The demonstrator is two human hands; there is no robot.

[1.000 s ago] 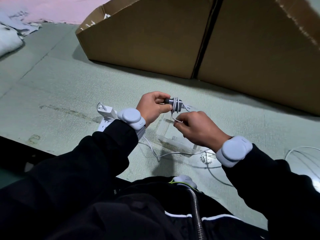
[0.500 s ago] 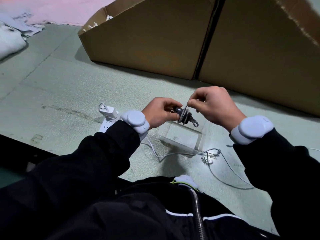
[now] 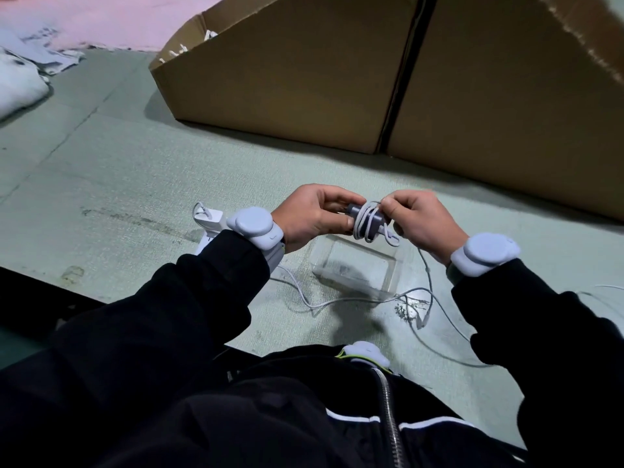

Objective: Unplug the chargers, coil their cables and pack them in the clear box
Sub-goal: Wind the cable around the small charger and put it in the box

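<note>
My left hand [image 3: 312, 216] grips the charger [image 3: 366, 221] above the box [image 3: 358, 265]. My right hand [image 3: 422, 221] pinches its cable [image 3: 363, 219], apparently wound around the charger.

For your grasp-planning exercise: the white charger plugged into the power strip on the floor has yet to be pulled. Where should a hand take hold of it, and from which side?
Grip the white charger by its blocky body, pinching the two broad faces from above, and pull straight off the power strip. The thin cable loops out of its top, so it is probably no safe handle.
</note>
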